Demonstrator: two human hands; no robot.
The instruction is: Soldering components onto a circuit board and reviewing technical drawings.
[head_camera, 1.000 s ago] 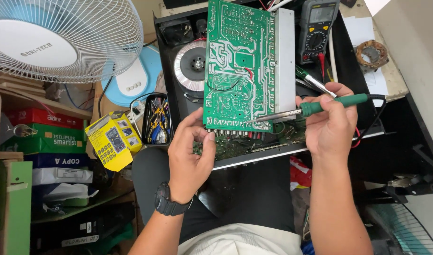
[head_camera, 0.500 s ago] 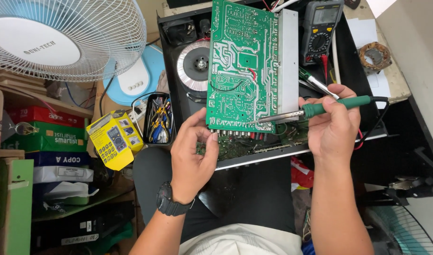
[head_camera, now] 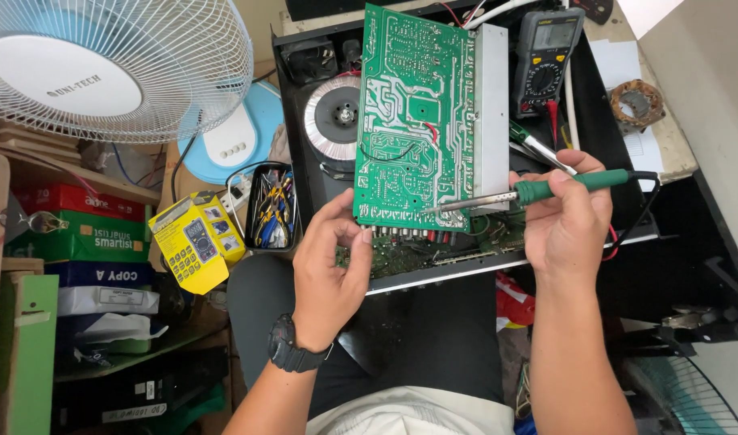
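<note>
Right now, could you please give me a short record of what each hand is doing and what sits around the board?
left hand: steadies the lower left corner of the green circuit board
right hand: holds a green-handled soldering iron
iron tip: at the board's lower edge
board position: tilted up over an open black chassis
behind board: multimeter
left of chassis: tray of small tools, white fan

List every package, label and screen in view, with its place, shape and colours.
Meter screen: top, right of the green board, small grey rectangle.
Yellow meter pack: left of the left hand, flat card with black panels.
Paper reams: shelf at left, stacked blocks, red, green, blue, white.
Fan label: top left, round, white.
</note>
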